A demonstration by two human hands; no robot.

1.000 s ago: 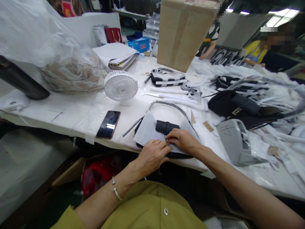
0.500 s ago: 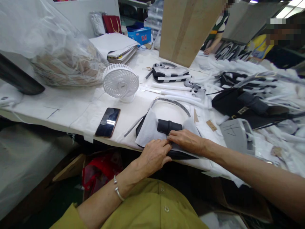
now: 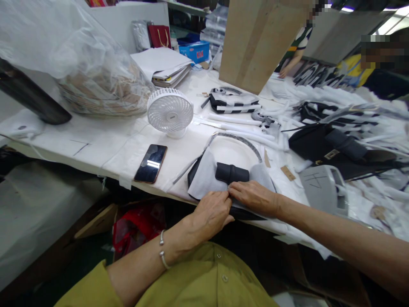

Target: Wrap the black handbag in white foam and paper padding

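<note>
A black handbag [image 3: 194,174] lies at the table's front edge, its strap [image 3: 238,137] wrapped in grey and looped away from me. White protective sheet [image 3: 204,175] covers much of the bag, and a black flap-like piece [image 3: 232,172] sits on top. My left hand [image 3: 213,213] is closed at the bag's near edge, fingertips bent onto it. Right beside it, my right hand [image 3: 252,196] pinches at the same spot, just below the black piece. A small bit of metal shows between the fingertips; the fingers hide the rest.
Left of the bag lie a phone [image 3: 151,163] and a white fan [image 3: 171,113]. A grey plastic holder [image 3: 319,187], another black handbag [image 3: 319,145] and wrapped straps crowd the right. Behind stand a cardboard box [image 3: 258,42] and a plastic sack [image 3: 105,85]. Two people are beyond.
The camera view has shifted slightly, so everything appears a little further right. Both hands stay at the same place on the handbag, with only slight finger movement.
</note>
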